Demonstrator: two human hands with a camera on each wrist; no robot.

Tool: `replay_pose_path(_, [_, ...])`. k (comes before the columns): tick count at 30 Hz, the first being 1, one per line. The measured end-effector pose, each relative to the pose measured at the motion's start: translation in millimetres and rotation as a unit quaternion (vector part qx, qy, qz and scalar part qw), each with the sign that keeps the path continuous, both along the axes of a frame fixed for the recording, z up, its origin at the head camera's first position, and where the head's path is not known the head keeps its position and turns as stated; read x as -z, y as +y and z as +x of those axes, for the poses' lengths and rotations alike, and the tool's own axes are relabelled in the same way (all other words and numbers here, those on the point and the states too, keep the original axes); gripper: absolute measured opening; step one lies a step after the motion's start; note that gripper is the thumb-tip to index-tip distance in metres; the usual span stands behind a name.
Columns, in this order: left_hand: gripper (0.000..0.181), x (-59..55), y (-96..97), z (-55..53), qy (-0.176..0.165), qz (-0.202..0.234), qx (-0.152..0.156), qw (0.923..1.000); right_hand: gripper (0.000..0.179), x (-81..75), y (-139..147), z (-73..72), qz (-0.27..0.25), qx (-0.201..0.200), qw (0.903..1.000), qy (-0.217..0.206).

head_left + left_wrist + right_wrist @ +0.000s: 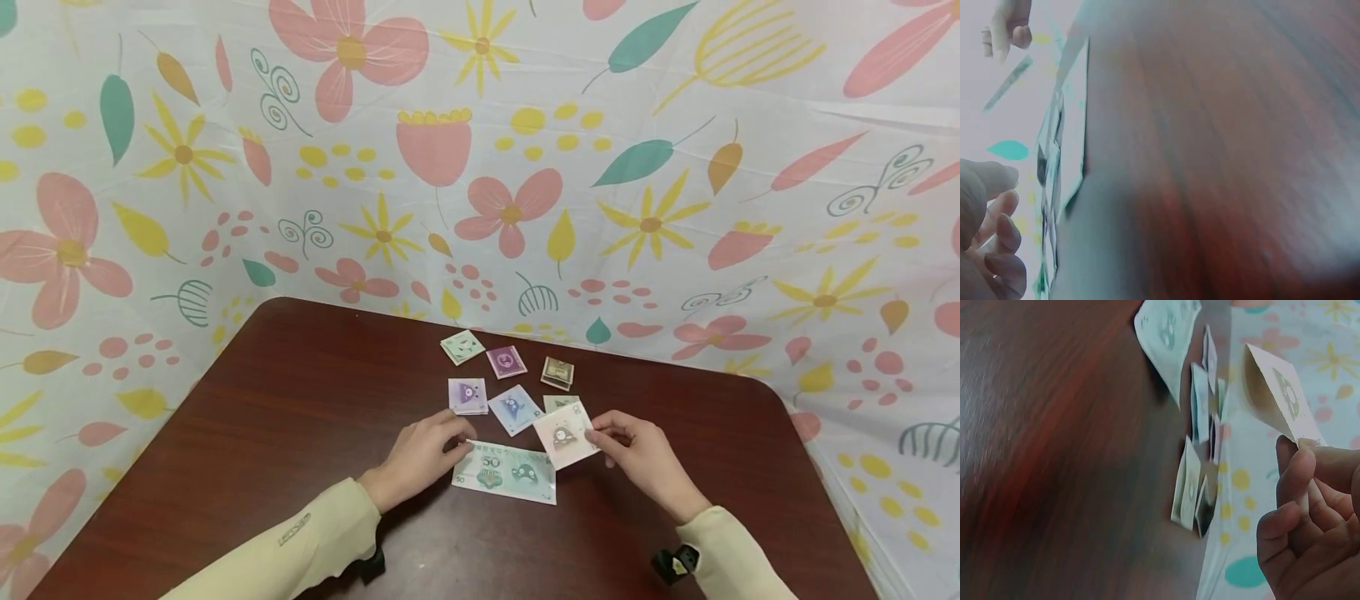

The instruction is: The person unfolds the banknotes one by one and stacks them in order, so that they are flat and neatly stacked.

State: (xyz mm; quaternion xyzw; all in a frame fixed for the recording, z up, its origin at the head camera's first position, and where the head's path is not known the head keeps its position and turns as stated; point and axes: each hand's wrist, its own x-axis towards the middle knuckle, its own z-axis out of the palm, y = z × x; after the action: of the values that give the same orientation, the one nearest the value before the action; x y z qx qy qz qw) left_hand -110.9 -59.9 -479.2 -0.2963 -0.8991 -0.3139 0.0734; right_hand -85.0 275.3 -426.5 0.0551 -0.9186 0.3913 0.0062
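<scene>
My right hand [643,457] pinches a folded pale pink banknote [564,437] by its corner, thumb against fingers. In the right wrist view this folded note [1282,390] is held up off the table. Its lower left part overlaps an unfolded green 50 note [504,473] in the head view. Near that green note's upper left corner is my left hand [426,454], fingers loosely bent. The left wrist view shows nothing between those fingers [1007,234]. Just beyond the left fingertips lies a folded purple note [468,395], with a folded blue note [515,409] beside it.
Farther back lie a folded green note [462,347], a magenta one [507,361] and a brown one [557,372]. Another folded note [560,402] is partly hidden behind the held one. A flower-patterned cloth [510,208] hangs along the back edge of the dark wooden table [300,400].
</scene>
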Motion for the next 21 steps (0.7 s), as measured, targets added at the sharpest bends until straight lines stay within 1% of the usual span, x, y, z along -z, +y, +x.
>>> replay_pose_path(2, [0.007,-1.7,3.3,-0.8,-0.005,0.016,0.003,0.9998,0.005,1.8,-5.6,-0.1,-0.009,-0.009,0.9999,0.000])
replay_pose_path(5, [0.007,-5.7,9.3,-2.9,-0.021,0.052,0.010,0.9984,0.006,4.0,-13.0,-0.4,-0.022,-0.028,0.9993,0.000])
replay_pose_path(7, [0.007,-8.3,13.6,-5.8,-0.038,0.077,0.017,0.9961,0.006,5.2,-17.6,-0.7,-0.035,-0.042,0.9985,-0.003])
replay_pose_path(8, [0.007,-9.2,15.8,-7.8,-0.051,0.096,0.021,0.9938,0.006,5.8,-19.7,-1.0,-0.039,-0.050,0.9980,-0.004])
replay_pose_path(10, [0.004,-10.9,19.9,-12.8,-0.087,0.137,0.025,0.9864,0.007,7.0,-23.7,-1.3,-0.048,-0.061,0.9970,-0.004])
replay_pose_path(12, [0.006,-12.8,23.3,-18.2,-0.128,0.173,0.026,0.9761,0.009,8.1,-27.2,-1.3,-0.052,-0.071,0.9961,-0.001])
replay_pose_path(14, [0.008,-15.4,25.8,-23.1,-0.168,0.198,0.026,0.9653,0.009,9.1,-30.0,-1.1,-0.054,-0.083,0.9951,0.004])
replay_pose_path(15, [0.009,-16.8,26.6,-25.2,-0.184,0.201,0.026,0.9617,0.008,9.6,-31.1,-0.8,-0.056,-0.089,0.9945,0.006])
replay_pose_path(17, [0.010,-19.3,28.2,-28.7,-0.206,0.197,0.036,0.9578,0.008,10.5,-33.1,-0.4,-0.065,-0.099,0.9929,0.005])
replay_pose_path(21, [0.012,-21.3,31.4,-33.9,-0.227,0.191,0.067,0.9527,0.006,12.3,-37.0,-0.6,-0.078,-0.117,0.9901,-0.002])
